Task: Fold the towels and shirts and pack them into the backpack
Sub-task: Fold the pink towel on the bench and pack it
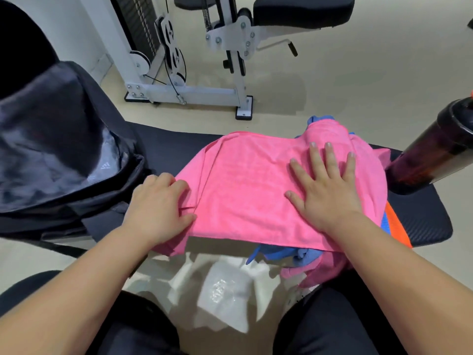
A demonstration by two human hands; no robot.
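Pink towel [243, 180] lies spread on the bench pad [169, 149] beside the backpack [64, 149]. The right hand [325, 190] presses it, fingers splayed, and the left hand [158, 203] pinches its edge. Best fold squarely, corners matched.

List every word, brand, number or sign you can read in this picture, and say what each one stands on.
On the backpack: a small pale three-stripe logo; the word under it is too small and blurred to read.
On the bottle, the towel and the gym machine: no text shows.
No text can be quoted, and no numbers or signs are visible.
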